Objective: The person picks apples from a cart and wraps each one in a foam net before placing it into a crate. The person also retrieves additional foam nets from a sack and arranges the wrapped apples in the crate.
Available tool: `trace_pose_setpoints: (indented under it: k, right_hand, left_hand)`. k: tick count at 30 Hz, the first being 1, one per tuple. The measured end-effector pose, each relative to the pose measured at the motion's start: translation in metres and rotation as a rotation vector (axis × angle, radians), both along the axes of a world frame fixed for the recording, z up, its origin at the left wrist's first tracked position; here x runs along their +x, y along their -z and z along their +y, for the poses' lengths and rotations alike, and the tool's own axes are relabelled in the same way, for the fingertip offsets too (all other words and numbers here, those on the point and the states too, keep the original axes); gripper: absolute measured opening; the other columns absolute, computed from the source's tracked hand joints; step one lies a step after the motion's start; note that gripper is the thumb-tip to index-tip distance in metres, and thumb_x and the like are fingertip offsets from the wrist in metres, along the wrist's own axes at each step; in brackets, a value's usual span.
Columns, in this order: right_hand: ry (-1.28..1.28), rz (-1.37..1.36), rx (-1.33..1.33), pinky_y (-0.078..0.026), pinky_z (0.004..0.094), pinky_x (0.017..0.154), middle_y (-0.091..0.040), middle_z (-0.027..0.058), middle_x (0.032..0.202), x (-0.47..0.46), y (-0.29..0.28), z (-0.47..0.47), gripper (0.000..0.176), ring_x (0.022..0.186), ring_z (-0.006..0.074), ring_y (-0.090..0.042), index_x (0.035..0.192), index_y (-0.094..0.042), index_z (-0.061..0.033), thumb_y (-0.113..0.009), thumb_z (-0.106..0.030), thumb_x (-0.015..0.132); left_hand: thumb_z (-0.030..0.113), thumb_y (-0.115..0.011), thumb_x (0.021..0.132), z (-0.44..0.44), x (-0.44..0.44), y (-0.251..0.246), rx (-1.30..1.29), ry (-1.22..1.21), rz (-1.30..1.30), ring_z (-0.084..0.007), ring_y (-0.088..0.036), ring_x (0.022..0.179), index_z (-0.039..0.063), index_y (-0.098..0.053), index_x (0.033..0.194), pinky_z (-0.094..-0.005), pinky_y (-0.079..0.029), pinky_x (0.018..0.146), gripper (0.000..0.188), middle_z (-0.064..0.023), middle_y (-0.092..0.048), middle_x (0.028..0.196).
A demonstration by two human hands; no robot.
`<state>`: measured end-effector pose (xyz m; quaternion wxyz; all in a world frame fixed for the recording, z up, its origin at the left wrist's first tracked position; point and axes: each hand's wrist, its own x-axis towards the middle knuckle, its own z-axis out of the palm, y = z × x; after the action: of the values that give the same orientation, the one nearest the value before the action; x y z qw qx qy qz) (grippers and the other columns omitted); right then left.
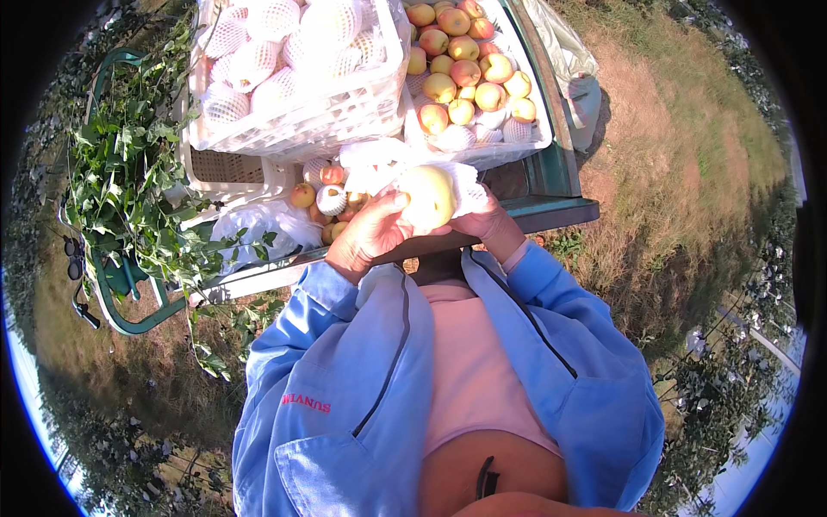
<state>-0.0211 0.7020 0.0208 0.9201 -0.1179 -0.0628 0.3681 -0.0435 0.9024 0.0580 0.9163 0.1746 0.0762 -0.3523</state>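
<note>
A large pale-yellow apple (425, 199) sits between my two hands, bright in the sun. My left hand (373, 231) grips it from the left, thumb against its side. On the other side, my right hand (481, 216) has hold of a white foam net sleeve (466, 186), which lies against the apple's right side. My right fingertips are partly hidden behind the fruit and sleeve. Just beyond the left hand is a group of loose apples (333, 174), and one there wears a foam net.
A white plastic crate (310, 123) of net-wrapped fruit stands at the back left. Beside it, a white crate (544, 132) holds many bare apples over netted ones. Leafy vines (129, 168) hang over the cart's green metal rail (123, 323). A white sack (578, 84) stands at right.
</note>
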Motion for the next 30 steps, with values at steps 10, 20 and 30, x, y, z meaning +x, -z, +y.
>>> trace_pose_setpoints:
  k: [10, 20, 30]
  right_hand:
    - [0.824, -0.640, -1.400, -0.039, 0.0221, 0.055, -0.051, -0.0043, 0.068, 0.008, -0.028, 0.014, 0.012, 0.064, 0.0023, -0.043, 0.076, -0.054, -0.0032, -0.065, 0.001, 0.080]
    - [0.532, -1.095, -1.139, -0.050, 0.0262, 0.059, -0.063, 0.0073, 0.078, -0.002, -0.047, 0.024, 0.015, 0.066, 0.0136, -0.063, 0.094, -0.062, -0.0023, -0.071, -0.008, 0.084]
    - [0.190, 0.236, -0.370, -0.046, 0.0471, 0.101, -0.055, 0.0084, 0.134, 0.006, -0.011, 0.021, 0.053, 0.124, 0.0241, -0.054, 0.140, -0.044, -0.0119, -0.048, -0.044, 0.098]
  left_hand:
    - [0.017, -0.084, 0.071, -0.014, 0.022, -0.013, 0.900, -0.315, -0.202, -0.0187, -0.064, 0.096, 0.001, -0.050, 0.127, -0.0316, -0.054, 0.080, 0.067, -0.0112, -0.064, 0.106]
    - [-0.003, -0.069, 0.080, -0.010, 0.026, 0.010, 0.786, -0.650, -0.241, -0.0157, -0.062, 0.093, 0.004, -0.046, 0.120, -0.0285, -0.052, 0.082, 0.047, -0.0089, -0.063, 0.102]
    - [0.028, -0.082, 0.071, -0.006, 0.021, -0.033, 1.523, -0.301, -1.109, -0.0406, -0.051, 0.123, 0.002, -0.056, 0.116, -0.0455, -0.043, 0.101, 0.058, -0.0234, -0.057, 0.124]
